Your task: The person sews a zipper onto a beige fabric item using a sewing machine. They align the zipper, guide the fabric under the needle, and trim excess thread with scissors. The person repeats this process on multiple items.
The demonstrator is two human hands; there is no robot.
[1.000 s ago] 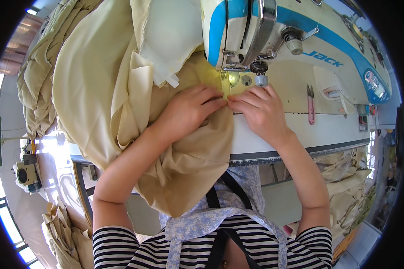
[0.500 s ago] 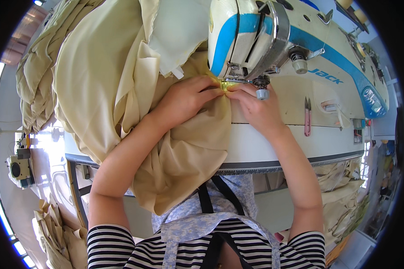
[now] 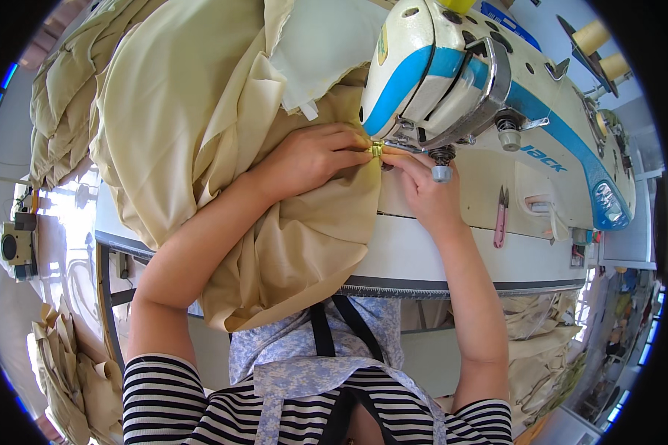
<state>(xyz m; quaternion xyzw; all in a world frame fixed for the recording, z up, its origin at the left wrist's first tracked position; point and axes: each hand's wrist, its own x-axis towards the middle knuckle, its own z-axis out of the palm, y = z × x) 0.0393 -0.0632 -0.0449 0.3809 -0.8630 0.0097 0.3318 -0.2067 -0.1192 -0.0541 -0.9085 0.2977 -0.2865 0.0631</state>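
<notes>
A large piece of beige fabric [image 3: 297, 230] lies under the sewing machine [image 3: 438, 74], bunched at the left and hanging over the table's front edge. My left hand [image 3: 313, 159] rests on it, fingertips pressed together at the left of the yellow-lit presser foot [image 3: 377, 150]. From the right, my right hand [image 3: 429, 191] pinches the fabric's edge close to the foot, its fingertips partly hidden by the machine's parts. Nearly meeting, the two hands have the foot between them. The needle is too small to make out.
Pink-handled thread snips [image 3: 501, 216] lie on the table [image 3: 423, 252], right of my right hand. A pale fabric piece [image 3: 323, 48] sits behind the beige one. More beige cloth [image 3: 82, 81] is heaped at far left. Thread cones [image 3: 601, 48] stand at the back right.
The view has shifted a little, so the machine appears lower and further right. The fabric's hanging corner has drawn up toward the table. Both hands stay by the presser foot.
</notes>
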